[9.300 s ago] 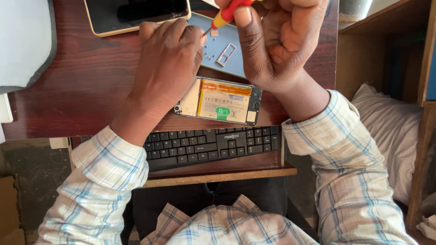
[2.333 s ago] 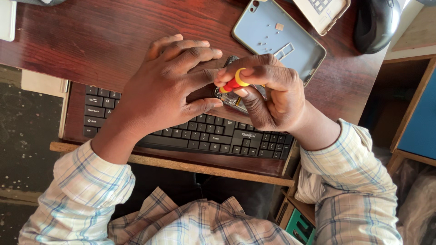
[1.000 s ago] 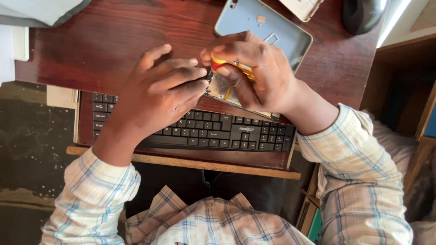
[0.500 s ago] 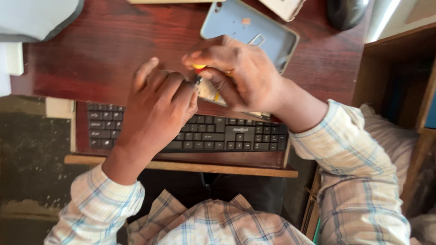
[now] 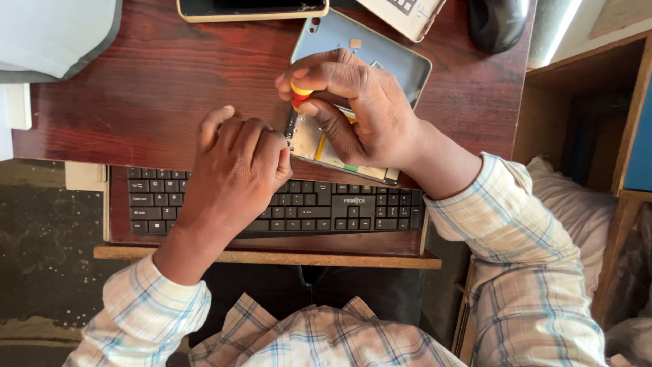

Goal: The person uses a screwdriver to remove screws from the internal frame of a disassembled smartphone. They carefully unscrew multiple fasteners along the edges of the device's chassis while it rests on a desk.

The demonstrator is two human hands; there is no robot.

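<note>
The right hand (image 5: 363, 115) pinches a small red and yellow screwdriver (image 5: 297, 95) between thumb and fingertips, its tip down on an opened phone body (image 5: 319, 146). The left hand (image 5: 238, 170), fingers curled in a narrow grip, steadies the phone's left edge. The phone lies on the dark wood bench (image 5: 156, 95), just above a black keyboard (image 5: 326, 207) on a pull-out tray. Behind the right hand lies a pale blue back cover (image 5: 401, 64). Farther back sit another phone (image 5: 251, 8) and a black mouse (image 5: 497, 24).
</note>
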